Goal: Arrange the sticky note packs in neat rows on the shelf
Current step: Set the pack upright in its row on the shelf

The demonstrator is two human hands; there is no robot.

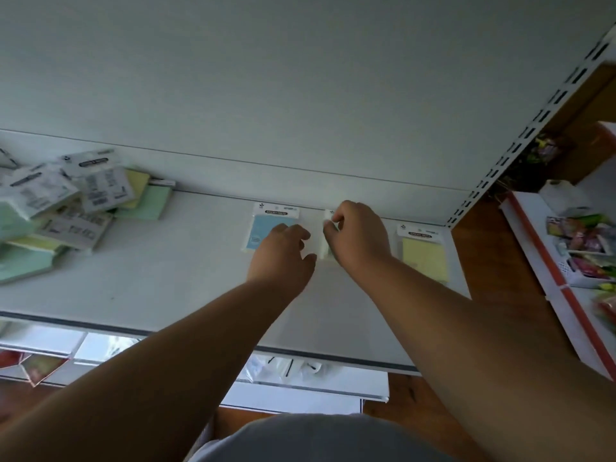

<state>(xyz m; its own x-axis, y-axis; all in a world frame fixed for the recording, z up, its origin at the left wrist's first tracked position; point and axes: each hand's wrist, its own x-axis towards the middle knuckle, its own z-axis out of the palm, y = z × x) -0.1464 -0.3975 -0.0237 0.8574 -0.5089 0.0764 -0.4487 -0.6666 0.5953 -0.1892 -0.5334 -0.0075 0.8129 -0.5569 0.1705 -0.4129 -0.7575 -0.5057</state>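
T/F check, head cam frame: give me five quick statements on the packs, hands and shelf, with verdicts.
1. A blue pack lies flat at the back of the shelf. True.
2. The right hand hangs idle above the shelf. False: it pinches the middle pack near its top.
3. A yellow pack lies right of both hands. True.
4. The pile of packs on the left stands in neat rows. False: it is a jumbled heap.
5. The left hand holds the yellow pack. False: it is by the blue pack, partly covering it.
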